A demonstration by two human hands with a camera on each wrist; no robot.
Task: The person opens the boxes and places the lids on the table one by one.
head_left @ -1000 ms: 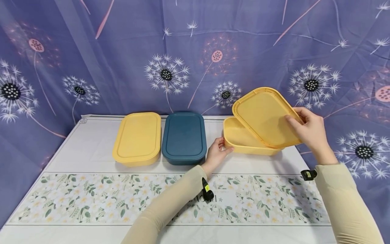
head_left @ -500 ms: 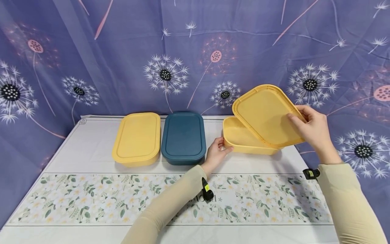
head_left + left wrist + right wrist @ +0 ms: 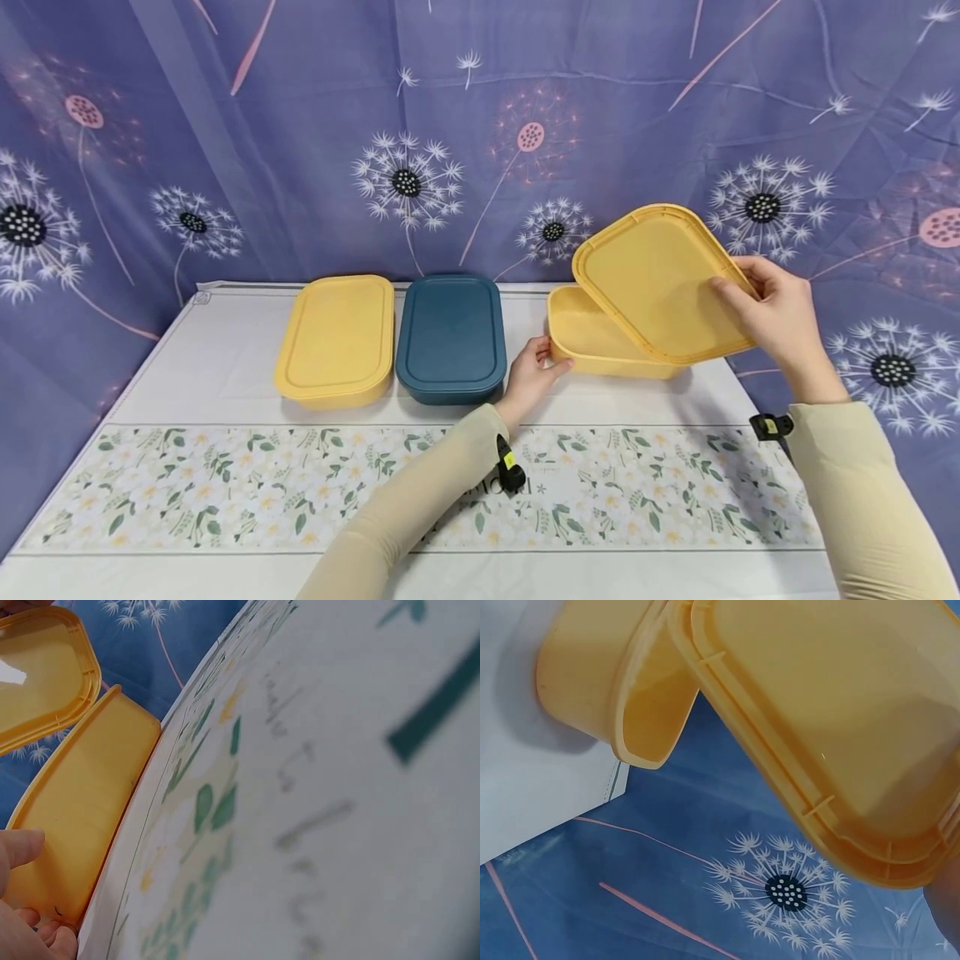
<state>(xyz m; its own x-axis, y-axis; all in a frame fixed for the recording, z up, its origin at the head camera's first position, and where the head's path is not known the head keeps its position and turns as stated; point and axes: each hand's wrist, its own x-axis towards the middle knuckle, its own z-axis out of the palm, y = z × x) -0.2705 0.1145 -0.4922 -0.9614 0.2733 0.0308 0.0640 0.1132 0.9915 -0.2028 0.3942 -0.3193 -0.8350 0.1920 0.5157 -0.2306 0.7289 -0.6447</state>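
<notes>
At the right of the table stands an uncovered yellow box (image 3: 600,358), its long side toward me. My left hand (image 3: 531,379) holds its left end, thumb on the near wall and fingers round the corner; the left wrist view shows the thumb (image 3: 22,847) against the wall. Above the box, my right hand (image 3: 780,312) pinches the yellow lid (image 3: 660,283) by its right edge. The lid is tilted, its grooved underside facing me, and it hides the box's right part. In the right wrist view the lid (image 3: 832,705) stands apart from the box's end (image 3: 592,667).
Left of my left hand are a dark blue lidded box (image 3: 452,337) and, farther left, a yellow lidded box (image 3: 335,340). A floral strip (image 3: 262,492) runs across the white tablecloth (image 3: 202,375). Behind the table hangs a purple dandelion curtain (image 3: 315,108).
My right hand has moved slightly to the right, and the lid has risen and turned a little with it. The left hand and the boxes have stayed in place.
</notes>
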